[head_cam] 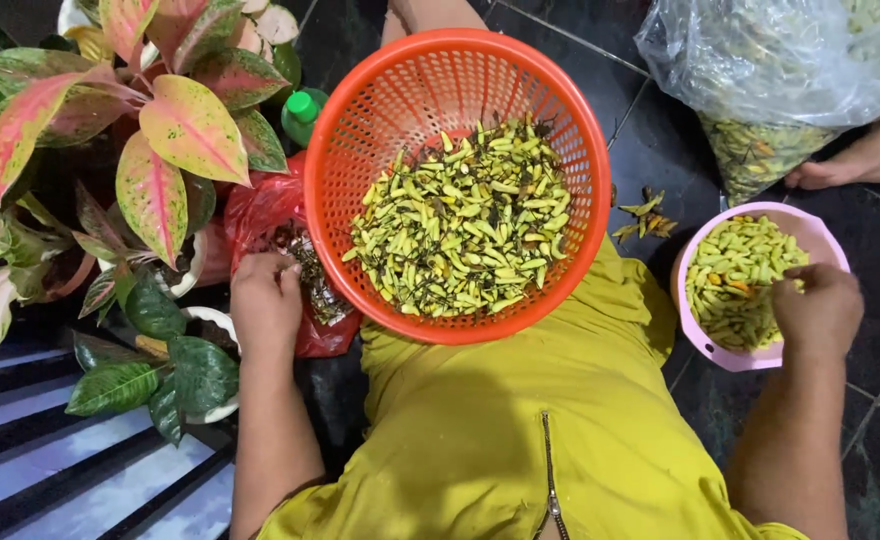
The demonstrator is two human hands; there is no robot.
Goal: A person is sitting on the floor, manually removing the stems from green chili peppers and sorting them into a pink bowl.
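— What's closest?
— A yellow-green lap, propping the orange basket [340,130] of stemmed chillies [460,235] within reach.
— The hands?
— Left hand [267,300], curled, drops into the red bag [260,215] of stems; right hand [818,308], fingers bunched, its grip hidden, over the pink bowl [705,345]. A clear sack [760,60] lies beyond.

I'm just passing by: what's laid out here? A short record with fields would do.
Setting: dark tiled floor, person seated in a yellow garment
Lap: orange basket of small yellow-green chillies
Left hand: over a red plastic bag holding dark stems
Right hand: in a pink bowl of chillies
Nearby: potted plant with pink-green leaves, clear sack of chillies, another person's bare foot
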